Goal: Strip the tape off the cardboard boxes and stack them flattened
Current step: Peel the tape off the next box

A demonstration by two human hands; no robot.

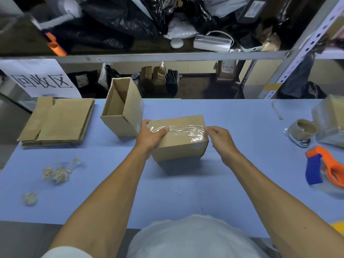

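I have the sealed box (179, 139) on the blue table (242, 116), just right of the open-topped box (122, 108), which I'll use as my landmark; the flattened stack (57, 121) lies well to that box's left. My left hand (151, 135) grips the sealed box's left end, thumb across the top and fingers curled over the far edge. My right hand (218, 136) pinches at the right end of the clear tape (178, 130), fingertips closed on what looks like the tape's edge, though I cannot tell how much is lifted. I judge the box light and probably empty, its walls stiff but crushable, so I'd brace it at the ends, not squeeze the middle. The tape looks thin, slick and wrinkled, likely to tear or cling. The box's long axis runs left to right, pointing away from the landmark, and the tape follows it along the top seam.
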